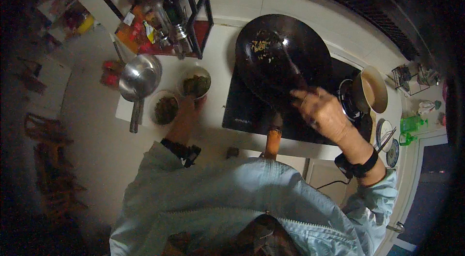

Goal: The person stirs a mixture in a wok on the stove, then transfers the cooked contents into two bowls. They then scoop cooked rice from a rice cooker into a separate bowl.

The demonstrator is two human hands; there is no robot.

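Note:
A dark wok (305, 43) sits on the black glass hob (236, 111), its wooden handle (273, 143) pointing towards me. Small pale chopped pieces (261, 46) lie in the wok's left side. My right hand (321, 112), slightly blurred, grips a cooking spatula (292, 65) whose metal end reaches into the wok. Left of the hob, my left hand (186, 116) has its fingers around the near side of a pale bowl (181, 76). Dark green chopped food (197, 85) fills part of that bowl. A second bowl (152, 114) of dark food stands just left of my left hand.
A steel ladle-like pan (140, 78) lies at the counter's left. Behind it stands a rack (199, 40) with bottles and packets. A beige pan (372, 89) is by the right burner (347, 101). Green bottles (412, 124) stand far right. The range hood (363, 5) overhangs the back.

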